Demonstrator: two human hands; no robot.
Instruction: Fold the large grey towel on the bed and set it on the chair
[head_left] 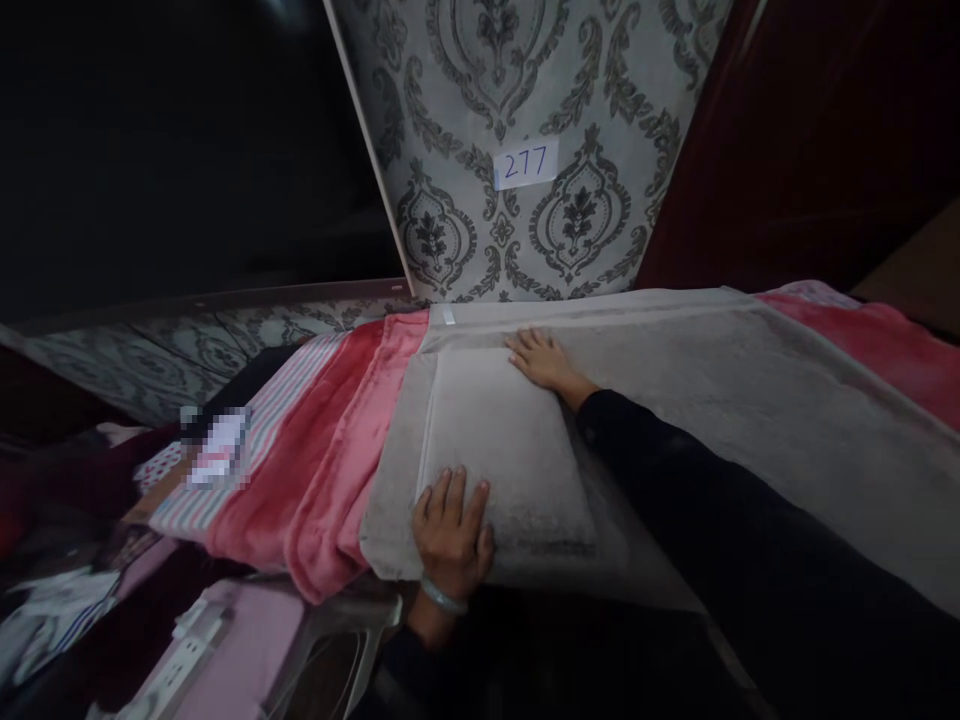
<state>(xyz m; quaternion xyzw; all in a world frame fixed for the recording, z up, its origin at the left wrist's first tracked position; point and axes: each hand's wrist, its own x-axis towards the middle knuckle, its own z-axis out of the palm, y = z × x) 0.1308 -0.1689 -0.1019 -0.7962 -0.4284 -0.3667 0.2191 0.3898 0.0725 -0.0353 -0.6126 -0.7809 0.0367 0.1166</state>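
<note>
A grey plush blanket (750, 400) lies spread over the table, its left part folded over into a flat panel (502, 440). My left hand (454, 530), with a silver bracelet at the wrist, rests palm down on the near left part of this panel, fingers apart. Farther back, my right hand (547, 362) lies flat across the panel's far right edge, fingers spread. Neither hand grips the fabric. Under the grey blanket, a pink and red plush blanket (337, 440) shows at the left and again at the right.
A striped cloth (289, 385) lies left of the pink blanket, with a blurred white item (219, 450) on it. A dark screen (172, 150) stands behind at the left. Below are a power strip (176, 670) and a pink-lilac surface (247, 640). Patterned wallpaper (577, 220) carries a "277" label (526, 163).
</note>
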